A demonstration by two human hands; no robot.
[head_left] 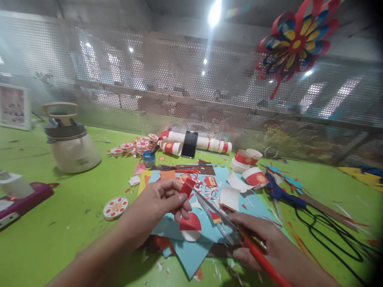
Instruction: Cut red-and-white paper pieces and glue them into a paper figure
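Note:
Between thumb and fingers, my left hand (158,201) pinches a small red paper piece (188,187). My right hand (263,235) is wrapped round the orange-red handles of a pair of scissors (251,243); their blades point toward the red piece, with the tips close to it. I cannot tell whether the tips touch it. Under both hands lie blue paper sheets (167,227). A red-and-white paper circle (190,227) rests on them below my left fingers. Red and white paper scraps are scattered around, with a curled white cup piece (229,198) beside the blades.
Cut paper cups (254,177) and a blue glue gun (278,191) with a black cable lie right. A phone (189,144) leans on stacked cups (206,143) behind. Left are a decorated disc (116,208), a large jug (72,143) and a purple power strip (26,201).

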